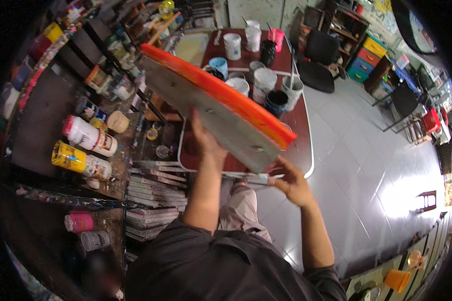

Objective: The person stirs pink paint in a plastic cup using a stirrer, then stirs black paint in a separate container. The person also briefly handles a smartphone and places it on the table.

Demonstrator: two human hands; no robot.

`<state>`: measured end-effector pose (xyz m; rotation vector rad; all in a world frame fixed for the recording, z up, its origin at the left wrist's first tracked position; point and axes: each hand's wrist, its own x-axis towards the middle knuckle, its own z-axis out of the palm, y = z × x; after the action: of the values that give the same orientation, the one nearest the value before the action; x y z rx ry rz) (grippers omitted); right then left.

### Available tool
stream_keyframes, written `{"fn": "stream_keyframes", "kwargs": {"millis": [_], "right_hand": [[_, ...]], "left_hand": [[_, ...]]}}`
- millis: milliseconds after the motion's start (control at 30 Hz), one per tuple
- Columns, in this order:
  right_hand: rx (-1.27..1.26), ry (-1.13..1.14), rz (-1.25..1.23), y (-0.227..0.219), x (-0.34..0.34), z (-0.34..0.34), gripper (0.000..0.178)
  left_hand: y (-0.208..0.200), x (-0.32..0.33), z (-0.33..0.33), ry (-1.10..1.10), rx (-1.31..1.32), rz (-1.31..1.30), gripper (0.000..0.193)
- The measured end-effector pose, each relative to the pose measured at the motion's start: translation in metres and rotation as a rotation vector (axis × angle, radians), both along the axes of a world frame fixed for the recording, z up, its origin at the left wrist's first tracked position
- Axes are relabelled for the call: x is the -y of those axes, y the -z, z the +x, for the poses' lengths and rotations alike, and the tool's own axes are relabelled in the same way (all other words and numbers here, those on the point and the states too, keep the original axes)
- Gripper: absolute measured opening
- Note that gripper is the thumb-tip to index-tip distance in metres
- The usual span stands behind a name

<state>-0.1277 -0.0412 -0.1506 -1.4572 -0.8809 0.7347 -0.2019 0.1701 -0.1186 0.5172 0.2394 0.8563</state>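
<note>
I hold up a flat rectangular panel [206,108] with a grey back and a bright orange upper edge, tilted from upper left down to lower right. My left hand [206,143] grips its lower long edge near the middle. My right hand [289,180] holds the panel's lower right corner. The panel hangs above a dark red table [299,125] and hides part of it.
Several cups and paint buckets [263,80] stand on the table. Paint bottles [88,135] lie on a cluttered shelf at left, with stacked flat panels [153,193] below. Office chairs [319,60] and drawers stand far right on pale tiled floor [366,165].
</note>
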Motion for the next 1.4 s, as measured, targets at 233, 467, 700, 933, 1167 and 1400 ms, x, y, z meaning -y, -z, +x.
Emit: {"fn": "stream_keyframes", "kwargs": {"millis": [233,467,700,933,1167,1400], "right_hand": [[-0.462,0.212,0.53,-0.006,-0.05,-0.01,0.057],[-0.718,0.271,0.804,-0.005,-0.062,0.027,0.038],[-0.846,0.261,0.778,0.024,-0.103,0.082,0.043],[-0.841,-0.042,0.713,0.026,-0.168,0.136,0.051],[-0.767,-0.358,0.515,-0.012,-0.259,0.176,0.054],[-0.623,-0.03,-0.026,-0.011,-0.349,0.175,0.025]], "left_hand": [[-0.023,0.032,0.047,-0.114,0.05,0.064,0.065],[-0.006,0.002,0.061,0.092,0.074,0.311,0.047],[-0.036,-0.187,-0.012,0.31,0.287,0.467,0.069],[-0.06,-0.214,-0.099,0.266,-0.285,0.664,0.079],[-0.038,-0.192,-0.116,-0.123,-0.515,0.689,0.061],[-0.038,-0.191,-0.109,-0.399,-0.697,0.988,0.039]]}}
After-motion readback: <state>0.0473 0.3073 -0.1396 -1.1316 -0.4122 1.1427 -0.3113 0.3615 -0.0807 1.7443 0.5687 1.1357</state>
